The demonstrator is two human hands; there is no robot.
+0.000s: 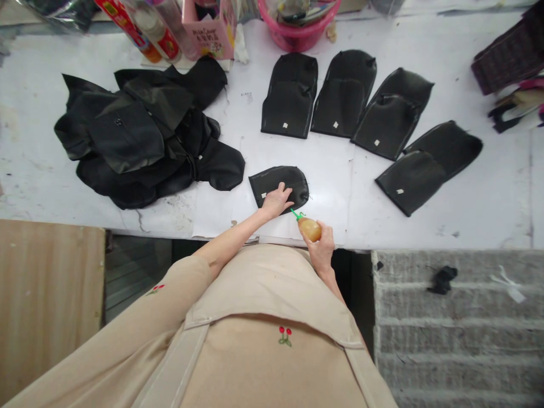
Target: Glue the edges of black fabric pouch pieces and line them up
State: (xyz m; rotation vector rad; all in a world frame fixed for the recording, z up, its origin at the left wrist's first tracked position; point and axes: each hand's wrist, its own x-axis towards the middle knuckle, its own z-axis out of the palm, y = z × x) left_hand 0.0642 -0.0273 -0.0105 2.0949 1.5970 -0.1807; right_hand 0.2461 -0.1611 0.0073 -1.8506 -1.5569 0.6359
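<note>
A black leather-like piece (276, 177) with a rounded right end and a small white tag lies flat near the table's front edge. My left hand (277, 201) rests on it with the fingers stretched out, holding nothing. Just to the right, my right hand (323, 245) is wrapped round a squeeze bottle (310, 229) of amber liquid. The bottle's green nozzle (296, 214) points up and left at the lower edge of the piece. Whether the tip touches the piece I cannot tell.
Several similar black pieces (340, 93) fan out along the right back. A heap of black pieces (127, 133) lies left. Behind stand a pink box (209, 37), upright bottles (155, 31) and a pink basket (297, 37). A dark woven basket (510, 51) sits far right on the white table (467, 232).
</note>
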